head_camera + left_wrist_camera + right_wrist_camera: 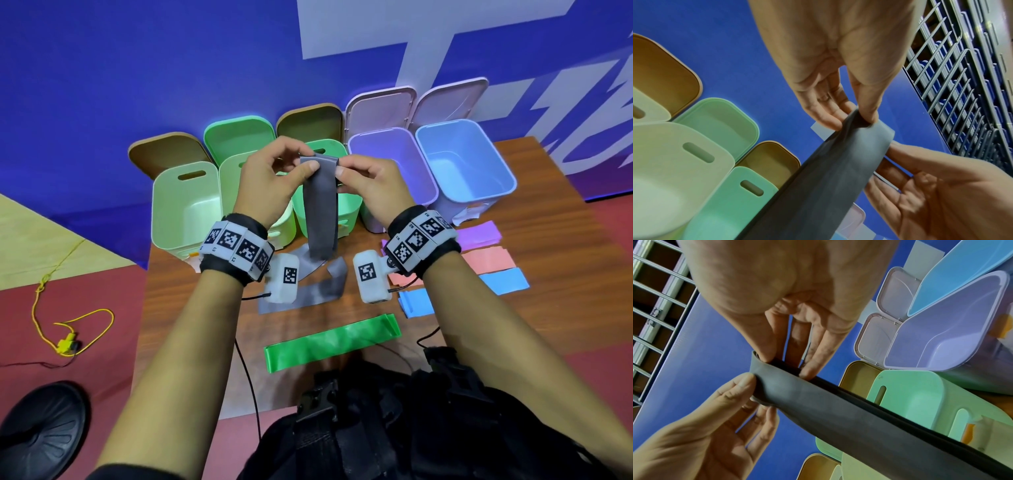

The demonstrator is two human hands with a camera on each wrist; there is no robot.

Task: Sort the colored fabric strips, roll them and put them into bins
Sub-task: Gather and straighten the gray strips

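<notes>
A grey fabric strip (320,212) hangs upright in the air in front of the bins, its lower end near the table. My left hand (303,164) pinches its top left corner between thumb and fingers. My right hand (342,168) pinches the top right corner. In the left wrist view the left hand (857,120) grips the grey strip (828,178) at its upper edge. The right wrist view shows the right hand (789,366) holding the strip's folded top (777,386). More grey strips (318,287) lie on the table below my wrists.
A green strip (332,342) lies near the table's front edge. Purple (479,236), pink (488,262) and blue strips (503,279) lie at the right. Open bins stand in a row at the back: pale green (186,209), mint green (349,205), purple (390,164), blue (462,161).
</notes>
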